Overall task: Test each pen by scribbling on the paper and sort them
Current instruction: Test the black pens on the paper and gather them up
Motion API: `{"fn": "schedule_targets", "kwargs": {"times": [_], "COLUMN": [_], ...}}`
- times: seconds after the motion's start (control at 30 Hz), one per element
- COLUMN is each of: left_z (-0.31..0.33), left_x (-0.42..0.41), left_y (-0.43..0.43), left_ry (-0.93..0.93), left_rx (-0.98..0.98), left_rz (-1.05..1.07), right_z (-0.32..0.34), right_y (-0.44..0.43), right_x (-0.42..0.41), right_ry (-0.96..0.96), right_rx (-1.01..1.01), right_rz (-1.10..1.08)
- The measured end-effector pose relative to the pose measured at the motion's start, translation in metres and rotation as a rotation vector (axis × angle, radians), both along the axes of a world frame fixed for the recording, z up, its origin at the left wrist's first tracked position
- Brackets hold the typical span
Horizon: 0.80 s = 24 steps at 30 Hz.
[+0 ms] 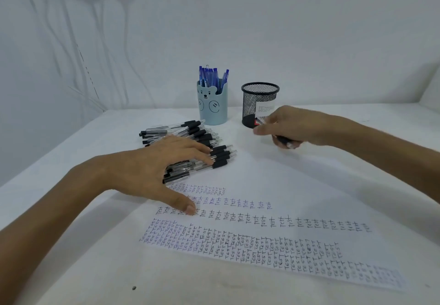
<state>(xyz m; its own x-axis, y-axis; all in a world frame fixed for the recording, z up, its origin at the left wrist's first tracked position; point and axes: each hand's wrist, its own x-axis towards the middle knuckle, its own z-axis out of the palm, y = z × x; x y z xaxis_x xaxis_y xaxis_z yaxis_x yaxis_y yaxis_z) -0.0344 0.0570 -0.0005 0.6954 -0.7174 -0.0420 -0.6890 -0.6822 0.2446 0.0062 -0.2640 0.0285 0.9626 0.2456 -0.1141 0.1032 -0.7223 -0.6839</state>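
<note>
Two hands are working near the black mesh cup, our landmark. Just in front of that cup we are curling the right hand around one black pen. Only its dark grip and clear tip are showing below the fingers, and its long axis seems to be slanting down toward the paper, which is lying nearer us than the cup. We are resting the left hand, fingers straight and spread, on the pile of black pens left of the cup, thumb touching the sheet. The right hand is nearer to both cup and paper. Some blue pens are standing in the bear cup just left of the mesh cup. Blur is smearing the right forefinger, and we cannot tell whether the mesh cup is holding anything.
</note>
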Motion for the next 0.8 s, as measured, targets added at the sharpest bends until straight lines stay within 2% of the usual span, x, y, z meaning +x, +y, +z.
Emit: {"fn": "schedule_targets", "kwargs": {"times": [0.17, 0.3, 0.43, 0.6, 0.8], "left_z": [-0.001, -0.002, -0.002, -0.003, -0.003], "left_x": [0.003, 0.004, 0.004, 0.006, 0.007], "left_y": [0.001, 0.003, 0.003, 0.003, 0.004], "left_ry": [0.022, 0.019, 0.014, 0.014, 0.008], "left_rx": [-0.013, -0.013, -0.008, -0.005, -0.009], "left_rz": [-0.016, -0.021, -0.031, -0.023, -0.031], "right_z": [0.007, 0.005, -0.007, -0.020, -0.027], "right_y": [-0.031, -0.051, -0.066, -0.068, -0.063], "right_x": [0.026, 0.046, 0.066, 0.070, 0.071], "right_ry": [-0.202, -0.320, -0.384, -0.399, -0.387], "right_rx": [-0.338, -0.449, -0.476, -0.516, -0.552], "right_rz": [-0.174, -0.239, -0.302, -0.222, -0.240]}}
